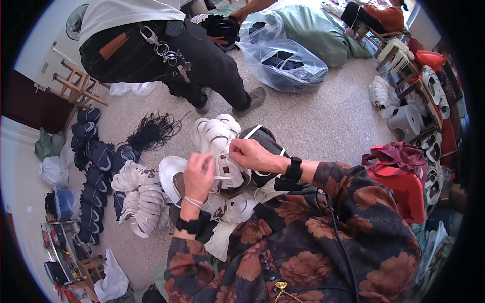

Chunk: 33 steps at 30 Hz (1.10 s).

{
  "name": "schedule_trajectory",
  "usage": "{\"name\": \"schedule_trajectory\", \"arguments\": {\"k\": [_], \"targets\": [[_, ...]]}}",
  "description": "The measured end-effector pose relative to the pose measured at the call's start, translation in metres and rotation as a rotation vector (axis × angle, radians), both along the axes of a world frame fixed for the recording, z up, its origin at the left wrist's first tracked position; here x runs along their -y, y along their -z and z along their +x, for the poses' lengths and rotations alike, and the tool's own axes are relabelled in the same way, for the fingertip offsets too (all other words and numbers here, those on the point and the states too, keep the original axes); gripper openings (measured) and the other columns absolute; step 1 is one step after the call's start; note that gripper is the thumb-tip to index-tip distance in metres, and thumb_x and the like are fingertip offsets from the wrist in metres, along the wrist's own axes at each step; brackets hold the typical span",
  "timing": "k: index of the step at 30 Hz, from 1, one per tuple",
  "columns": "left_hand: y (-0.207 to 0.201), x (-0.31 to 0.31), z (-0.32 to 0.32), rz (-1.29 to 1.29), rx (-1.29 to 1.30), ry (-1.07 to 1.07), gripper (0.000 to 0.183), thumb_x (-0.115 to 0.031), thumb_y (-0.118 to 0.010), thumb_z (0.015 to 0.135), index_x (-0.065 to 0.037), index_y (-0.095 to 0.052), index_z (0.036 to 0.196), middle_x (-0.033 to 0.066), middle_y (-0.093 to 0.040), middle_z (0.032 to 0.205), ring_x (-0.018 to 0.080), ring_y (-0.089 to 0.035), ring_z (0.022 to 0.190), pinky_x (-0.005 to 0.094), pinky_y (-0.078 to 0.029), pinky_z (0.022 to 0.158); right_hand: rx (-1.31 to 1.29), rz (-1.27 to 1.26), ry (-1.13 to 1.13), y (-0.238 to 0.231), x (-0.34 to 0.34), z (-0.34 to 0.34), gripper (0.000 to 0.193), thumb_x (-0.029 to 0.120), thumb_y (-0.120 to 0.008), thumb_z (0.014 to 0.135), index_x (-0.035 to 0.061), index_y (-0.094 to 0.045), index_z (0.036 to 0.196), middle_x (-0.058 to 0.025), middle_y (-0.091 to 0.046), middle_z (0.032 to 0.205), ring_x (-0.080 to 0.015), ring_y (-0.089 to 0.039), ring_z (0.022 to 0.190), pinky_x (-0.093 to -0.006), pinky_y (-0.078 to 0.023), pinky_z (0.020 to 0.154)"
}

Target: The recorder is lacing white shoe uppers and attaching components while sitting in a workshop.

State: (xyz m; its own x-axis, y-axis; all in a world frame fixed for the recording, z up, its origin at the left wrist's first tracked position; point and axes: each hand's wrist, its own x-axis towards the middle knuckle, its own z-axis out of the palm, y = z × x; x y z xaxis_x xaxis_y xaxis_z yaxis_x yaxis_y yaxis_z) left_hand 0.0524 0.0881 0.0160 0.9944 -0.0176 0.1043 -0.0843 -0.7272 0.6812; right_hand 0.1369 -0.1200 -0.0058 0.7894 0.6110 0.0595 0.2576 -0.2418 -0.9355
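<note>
Over my lap, a stack of nested white caps [218,132] stretches away from me, with small dark patches on the nearest one. My left hand [198,178] is at the stack's left side, fingers drawn together in a pinch. On the opposite side my right hand [254,155] is closed, its fingertips close to the cap. A thin white strip lies across the nearest cap between the hands; whether either hand grips it is hidden. A round white brim [173,174] shows left of my left hand. Beyond my right hand sits a dark grey item [262,139] with a white band.
Stacked white caps [139,197] and rows of navy caps [96,182] lie on the floor at left, near tangled black cords [151,132]. A person [166,55] stands ahead, handling dark items beside a clear plastic bag [288,68]. A red stool [401,189] is at right.
</note>
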Motion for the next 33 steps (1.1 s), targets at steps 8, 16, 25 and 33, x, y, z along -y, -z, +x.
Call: {"name": "schedule_trajectory", "arguments": {"k": [8, 16, 25, 33], "targets": [[0.017, -0.015, 0.037, -0.619, -0.206, -0.105, 0.05, -0.005, -0.073, 0.085, 0.001, -0.054, 0.131, 0.0127, -0.069, 0.109, 0.0179, -0.066, 0.096, 0.0294, -0.053, 0.085, 0.138, -0.006, -0.03, 0.01, 0.001, -0.001, 0.01, 0.01, -0.056, 0.089, -0.0004, -0.055, 0.09, -0.0214, -0.062, 0.075, -0.0421, -0.063, 0.074, -0.0488, -0.048, 0.065], [0.0, -0.012, 0.026, -0.701, -0.139, 0.115, 0.055, -0.003, -0.074, 0.082, -0.003, -0.057, 0.134, 0.011, -0.071, 0.11, 0.0175, -0.067, 0.099, 0.0296, -0.052, 0.088, 0.138, -0.038, -0.05, 0.008, 0.002, 0.0, 0.012, 0.013, -0.055, 0.09, 0.0003, -0.054, 0.089, -0.0212, -0.062, 0.074, -0.0421, -0.063, 0.074, -0.0504, -0.047, 0.065], [-0.002, 0.008, 0.026, -0.35, -0.225, 0.126, 0.033, 0.001, -0.068, 0.078, -0.002, -0.073, 0.111, 0.0078, -0.074, 0.107, 0.0159, -0.066, 0.101, 0.0274, -0.05, 0.093, 0.066, -0.008, -0.039, 0.008, 0.007, -0.003, 0.013, 0.013, -0.058, 0.089, 0.0, -0.06, 0.09, -0.0205, -0.065, 0.076, -0.0391, -0.065, 0.074, -0.046, -0.05, 0.066], [0.005, 0.014, 0.027, -0.539, -0.265, 0.071, 0.035, 0.001, -0.072, 0.08, -0.002, -0.072, 0.115, 0.0088, -0.072, 0.109, 0.0138, -0.066, 0.101, 0.0275, -0.051, 0.092, -0.125, 0.034, -0.026, 0.018, 0.014, 0.001, 0.015, 0.013, -0.059, 0.088, -0.0015, -0.063, 0.089, -0.0176, -0.066, 0.077, -0.031, -0.067, 0.072, -0.0413, -0.051, 0.066]]}}
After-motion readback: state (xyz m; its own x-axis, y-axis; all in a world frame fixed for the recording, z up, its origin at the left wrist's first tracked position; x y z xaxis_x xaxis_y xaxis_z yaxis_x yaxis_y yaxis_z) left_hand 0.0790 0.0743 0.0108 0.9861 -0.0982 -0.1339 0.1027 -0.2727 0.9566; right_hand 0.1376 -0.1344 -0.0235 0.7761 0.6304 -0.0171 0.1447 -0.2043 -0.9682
